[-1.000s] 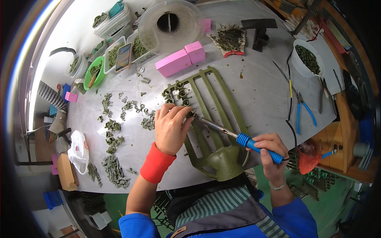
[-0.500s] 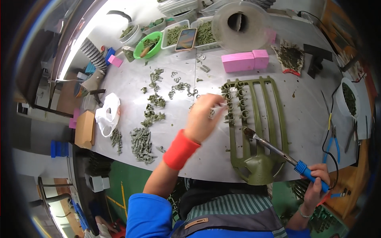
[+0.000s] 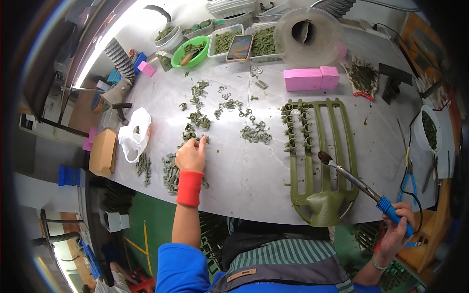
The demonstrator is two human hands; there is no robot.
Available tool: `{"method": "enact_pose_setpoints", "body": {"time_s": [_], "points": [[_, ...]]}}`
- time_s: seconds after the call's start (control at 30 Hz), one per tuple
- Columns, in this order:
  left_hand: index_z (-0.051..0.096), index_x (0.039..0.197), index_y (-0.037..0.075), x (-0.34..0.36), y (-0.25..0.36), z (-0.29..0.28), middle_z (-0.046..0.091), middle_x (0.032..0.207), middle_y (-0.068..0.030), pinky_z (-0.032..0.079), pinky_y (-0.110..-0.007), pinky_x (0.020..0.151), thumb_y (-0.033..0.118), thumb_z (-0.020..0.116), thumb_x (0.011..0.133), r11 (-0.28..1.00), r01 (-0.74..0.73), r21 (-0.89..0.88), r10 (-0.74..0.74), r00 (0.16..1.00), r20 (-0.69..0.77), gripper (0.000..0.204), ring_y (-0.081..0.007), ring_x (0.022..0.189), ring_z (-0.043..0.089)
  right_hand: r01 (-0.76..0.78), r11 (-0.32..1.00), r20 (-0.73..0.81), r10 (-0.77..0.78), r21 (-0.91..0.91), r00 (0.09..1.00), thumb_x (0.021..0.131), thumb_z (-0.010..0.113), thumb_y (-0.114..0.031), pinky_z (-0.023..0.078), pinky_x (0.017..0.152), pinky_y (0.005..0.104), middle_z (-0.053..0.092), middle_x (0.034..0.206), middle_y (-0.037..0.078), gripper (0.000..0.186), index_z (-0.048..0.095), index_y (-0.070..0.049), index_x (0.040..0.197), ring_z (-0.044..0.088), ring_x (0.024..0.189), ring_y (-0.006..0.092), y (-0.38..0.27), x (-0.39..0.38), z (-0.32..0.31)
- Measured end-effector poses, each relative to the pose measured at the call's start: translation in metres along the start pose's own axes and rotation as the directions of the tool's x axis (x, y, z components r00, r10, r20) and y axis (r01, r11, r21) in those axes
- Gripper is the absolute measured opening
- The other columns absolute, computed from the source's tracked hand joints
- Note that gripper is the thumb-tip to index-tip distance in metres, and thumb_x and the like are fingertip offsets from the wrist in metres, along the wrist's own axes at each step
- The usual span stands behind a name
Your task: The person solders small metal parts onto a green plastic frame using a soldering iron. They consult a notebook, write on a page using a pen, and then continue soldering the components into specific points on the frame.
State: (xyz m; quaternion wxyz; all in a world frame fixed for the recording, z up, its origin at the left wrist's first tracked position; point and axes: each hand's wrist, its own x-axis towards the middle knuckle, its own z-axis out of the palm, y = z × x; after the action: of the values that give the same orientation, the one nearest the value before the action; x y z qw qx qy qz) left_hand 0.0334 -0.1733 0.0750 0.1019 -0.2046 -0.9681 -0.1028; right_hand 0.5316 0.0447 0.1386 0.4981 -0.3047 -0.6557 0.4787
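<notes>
My left hand point(image 3: 191, 156), with a red wristband, is at a heap of small green moulded pieces point(image 3: 199, 120); its thumb stands apart, and the other fingertips are partly hidden. Just below it lies a pile of grey-green pieces point(image 3: 170, 175). My right hand point(image 3: 399, 222) grips the blue handle of a corded soldering iron point(image 3: 359, 183) with a broad dark tip. That tip hovers over a green slatted frame point(image 3: 325, 207) lying flat. Two rows of small green rings point(image 3: 306, 128) stand along the frame's left bars.
Loose ring-like pieces point(image 3: 256, 133) lie left of the frame. Pink blocks point(image 3: 311, 79), a stained glove point(image 3: 361, 77), a phone point(image 3: 240, 48) and a green bowl point(image 3: 201, 59) stand farther back. Blue-handled pliers point(image 3: 414, 183) and a white tub point(image 3: 423, 115) are at right, a plastic bag point(image 3: 135, 134) at left.
My left hand has moved left, from beside the ring rows to the green heap. The soldering iron stays in my right hand over the frame. The whole view has shifted slightly.
</notes>
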Motion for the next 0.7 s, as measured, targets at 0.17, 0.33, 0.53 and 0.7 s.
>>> {"method": "enact_pose_setpoints", "body": {"time_s": [0.17,0.33,0.53,0.7], "points": [[0.074,0.088,0.011,0.012,-0.011,0.018,0.067,0.077,-0.0071,0.05,-0.04,0.063,0.037,0.071,0.088,0.952,0.068,-0.299,-0.08,0.996,-0.028,0.027,-0.0276,0.068,0.064,-0.017,1.0,-0.037,0.016,-0.018,0.999,0.096,0.048,-0.014,0.056,0.062,0.0327,0.057,0.099,0.019,0.021,0.057,0.004,0.095,0.058,0.072,0.0215,0.0,0.002,0.0],[0.069,0.091,0.004,0.015,0.0,0.011,0.068,0.091,-0.0078,0.052,-0.034,0.066,0.019,0.073,0.089,0.848,-0.121,-0.516,0.082,0.992,-0.097,0.016,-0.0203,0.074,0.067,0.003,0.998,-0.073,-0.007,-0.056,0.997,0.096,0.048,-0.013,0.056,0.062,0.0338,0.057,0.099,0.018,0.02,0.057,0.005,0.097,0.059,0.073,0.0218,-0.001,0.008,0.003],[0.06,0.111,0.001,0.005,0.103,-0.026,0.066,0.117,-0.0074,0.055,-0.025,0.081,-0.003,0.065,0.093,0.185,0.032,-0.982,0.459,0.881,0.115,0.02,-0.0143,0.099,0.068,0.074,0.996,-0.028,-0.075,-0.048,0.997,0.096,0.047,-0.011,0.057,0.061,0.0337,0.061,0.096,0.019,0.019,0.057,0.006,0.095,0.063,0.071,0.0226,0.002,0.025,0.02],[0.068,0.115,0.003,0.001,0.197,-0.03,0.065,0.108,-0.0079,0.055,-0.027,0.082,-0.003,0.068,0.088,0.293,-0.314,-0.903,0.729,0.685,-0.001,0.028,-0.017,0.093,0.067,0.073,0.997,0.019,-0.073,0.0,0.997,0.094,0.053,-0.005,0.061,0.068,0.0351,0.062,0.098,0.019,0.013,0.061,0.005,0.096,0.067,0.075,0.0238,0.008,0.039,0.04]]}}
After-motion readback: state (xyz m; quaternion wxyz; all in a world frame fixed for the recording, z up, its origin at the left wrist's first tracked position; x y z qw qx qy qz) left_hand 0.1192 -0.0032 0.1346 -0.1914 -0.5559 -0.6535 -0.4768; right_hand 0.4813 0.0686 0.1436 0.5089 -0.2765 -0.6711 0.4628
